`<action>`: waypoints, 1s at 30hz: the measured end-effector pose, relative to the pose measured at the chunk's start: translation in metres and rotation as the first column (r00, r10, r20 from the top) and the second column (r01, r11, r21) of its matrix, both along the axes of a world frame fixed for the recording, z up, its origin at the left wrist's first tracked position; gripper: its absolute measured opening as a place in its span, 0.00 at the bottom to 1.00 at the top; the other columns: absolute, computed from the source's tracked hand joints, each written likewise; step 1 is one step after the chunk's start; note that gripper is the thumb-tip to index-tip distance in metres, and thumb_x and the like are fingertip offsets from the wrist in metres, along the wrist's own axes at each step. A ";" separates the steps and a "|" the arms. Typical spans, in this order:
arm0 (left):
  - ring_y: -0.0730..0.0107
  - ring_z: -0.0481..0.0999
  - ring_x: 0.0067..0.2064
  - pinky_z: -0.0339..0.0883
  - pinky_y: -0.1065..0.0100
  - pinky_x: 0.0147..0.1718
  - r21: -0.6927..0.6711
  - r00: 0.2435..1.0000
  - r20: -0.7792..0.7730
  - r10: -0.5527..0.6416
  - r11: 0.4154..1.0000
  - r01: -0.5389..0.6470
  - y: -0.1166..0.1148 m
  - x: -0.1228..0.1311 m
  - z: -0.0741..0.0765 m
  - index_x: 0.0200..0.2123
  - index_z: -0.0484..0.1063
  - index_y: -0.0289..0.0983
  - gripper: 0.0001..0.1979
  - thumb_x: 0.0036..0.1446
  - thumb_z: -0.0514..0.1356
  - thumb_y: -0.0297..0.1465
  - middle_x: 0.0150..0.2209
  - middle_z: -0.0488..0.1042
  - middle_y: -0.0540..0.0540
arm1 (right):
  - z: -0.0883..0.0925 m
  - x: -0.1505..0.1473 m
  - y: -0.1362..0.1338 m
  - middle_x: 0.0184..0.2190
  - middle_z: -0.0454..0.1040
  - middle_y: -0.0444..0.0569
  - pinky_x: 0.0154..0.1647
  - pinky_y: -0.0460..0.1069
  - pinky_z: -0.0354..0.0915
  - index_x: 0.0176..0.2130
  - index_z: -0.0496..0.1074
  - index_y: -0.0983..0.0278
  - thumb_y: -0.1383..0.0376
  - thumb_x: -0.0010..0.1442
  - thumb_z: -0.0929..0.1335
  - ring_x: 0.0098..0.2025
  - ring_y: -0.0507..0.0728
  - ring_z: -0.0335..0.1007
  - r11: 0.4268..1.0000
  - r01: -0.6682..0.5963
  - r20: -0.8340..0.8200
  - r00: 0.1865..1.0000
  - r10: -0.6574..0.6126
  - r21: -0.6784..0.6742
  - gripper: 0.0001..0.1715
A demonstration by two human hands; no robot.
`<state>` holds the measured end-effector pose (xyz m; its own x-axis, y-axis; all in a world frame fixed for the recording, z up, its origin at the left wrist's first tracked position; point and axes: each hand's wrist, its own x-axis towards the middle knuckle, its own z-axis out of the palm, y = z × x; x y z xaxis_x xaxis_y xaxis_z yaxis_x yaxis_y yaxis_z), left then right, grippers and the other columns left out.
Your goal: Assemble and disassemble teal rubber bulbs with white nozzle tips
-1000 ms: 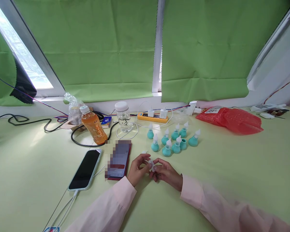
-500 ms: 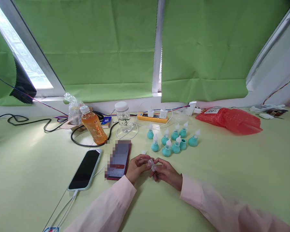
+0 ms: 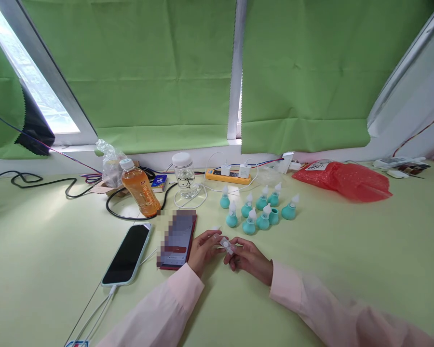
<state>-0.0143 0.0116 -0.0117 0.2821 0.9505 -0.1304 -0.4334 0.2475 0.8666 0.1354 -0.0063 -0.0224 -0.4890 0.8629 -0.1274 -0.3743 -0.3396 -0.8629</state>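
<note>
Between my fingertips is a small clear plastic piece (image 3: 226,245); its exact kind is too small to make out. My left hand (image 3: 204,250) pinches its upper left end, and my right hand (image 3: 248,255) grips its lower right end. Just beyond my left fingers lies a small white tip (image 3: 216,228), partly hidden. Past my hands stand several teal squeeze bulbs (image 3: 249,226) with translucent pointed nozzles. One teal bulb (image 3: 274,216) among them has an open neck and no nozzle.
Left of my hands lie a phone with a red edge (image 3: 177,241) and a charging phone (image 3: 127,254). Behind them stand an orange drink bottle (image 3: 141,188) and a clear jar (image 3: 184,178). A yellow power strip (image 3: 227,177) and a red plastic bag (image 3: 343,179) lie toward the wall.
The clear piece has turned between my fingers and now shows a flatter face with a round spot. My left fingers have shifted slightly on it; the bulbs have stayed put.
</note>
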 end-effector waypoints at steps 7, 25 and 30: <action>0.75 0.66 0.23 0.60 0.72 0.21 -0.079 0.993 -0.094 -0.073 0.995 0.066 -0.003 0.002 0.000 0.32 0.70 0.29 0.18 0.37 0.65 0.33 0.22 0.68 0.47 | -0.001 0.000 0.000 0.20 0.70 0.45 0.23 0.46 0.54 0.29 0.61 0.65 0.57 0.48 0.67 0.20 0.49 0.62 1.000 0.009 -0.010 1.000 -0.009 0.002 0.15; 0.70 0.70 0.29 0.66 0.69 0.25 0.078 0.974 -0.219 -0.052 0.994 0.071 -0.003 0.004 0.000 0.29 0.64 0.33 0.18 0.38 0.63 0.39 0.27 0.69 0.47 | -0.002 0.008 -0.011 0.17 0.67 0.42 0.18 0.45 0.55 0.33 0.58 0.63 0.58 0.51 0.64 0.17 0.49 0.58 0.859 0.298 0.268 0.862 -0.429 0.417 0.12; 0.71 0.70 0.26 0.68 0.65 0.27 0.042 0.979 -0.206 0.011 0.999 -0.002 -0.002 0.003 -0.001 0.34 0.63 0.35 0.19 0.40 0.62 0.38 0.22 0.68 0.50 | 0.007 0.058 -0.002 0.16 0.63 0.40 0.18 0.44 0.55 0.34 0.63 0.63 0.62 0.48 0.65 0.15 0.47 0.53 0.287 0.326 0.159 0.367 -0.917 0.901 0.11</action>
<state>-0.0117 0.0101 -0.0129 0.2471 0.9580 -0.1459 -0.2460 0.2077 0.9468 0.1934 -0.0080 -0.0150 0.2134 0.7311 0.6481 0.5038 0.4860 -0.7141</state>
